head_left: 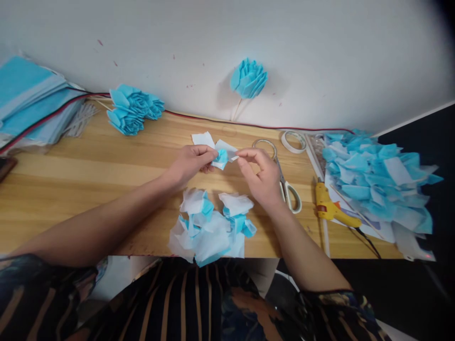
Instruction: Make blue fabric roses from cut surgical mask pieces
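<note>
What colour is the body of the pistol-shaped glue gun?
Yellow; the pistol-shaped glue gun shows best in the head view.

Free tabletop left, scissors right

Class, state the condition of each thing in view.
Blue-and-white piece: held
Left hand: pinching it
Right hand: pinching its edge
Single flower: upright
Flower bunch: lying down
Scissors: flat, partly hidden
Glue gun: on its side
White tape roll: lying flat
Near petals: loose
Far-right petals: heaped
Blue sheets: stacked
</note>
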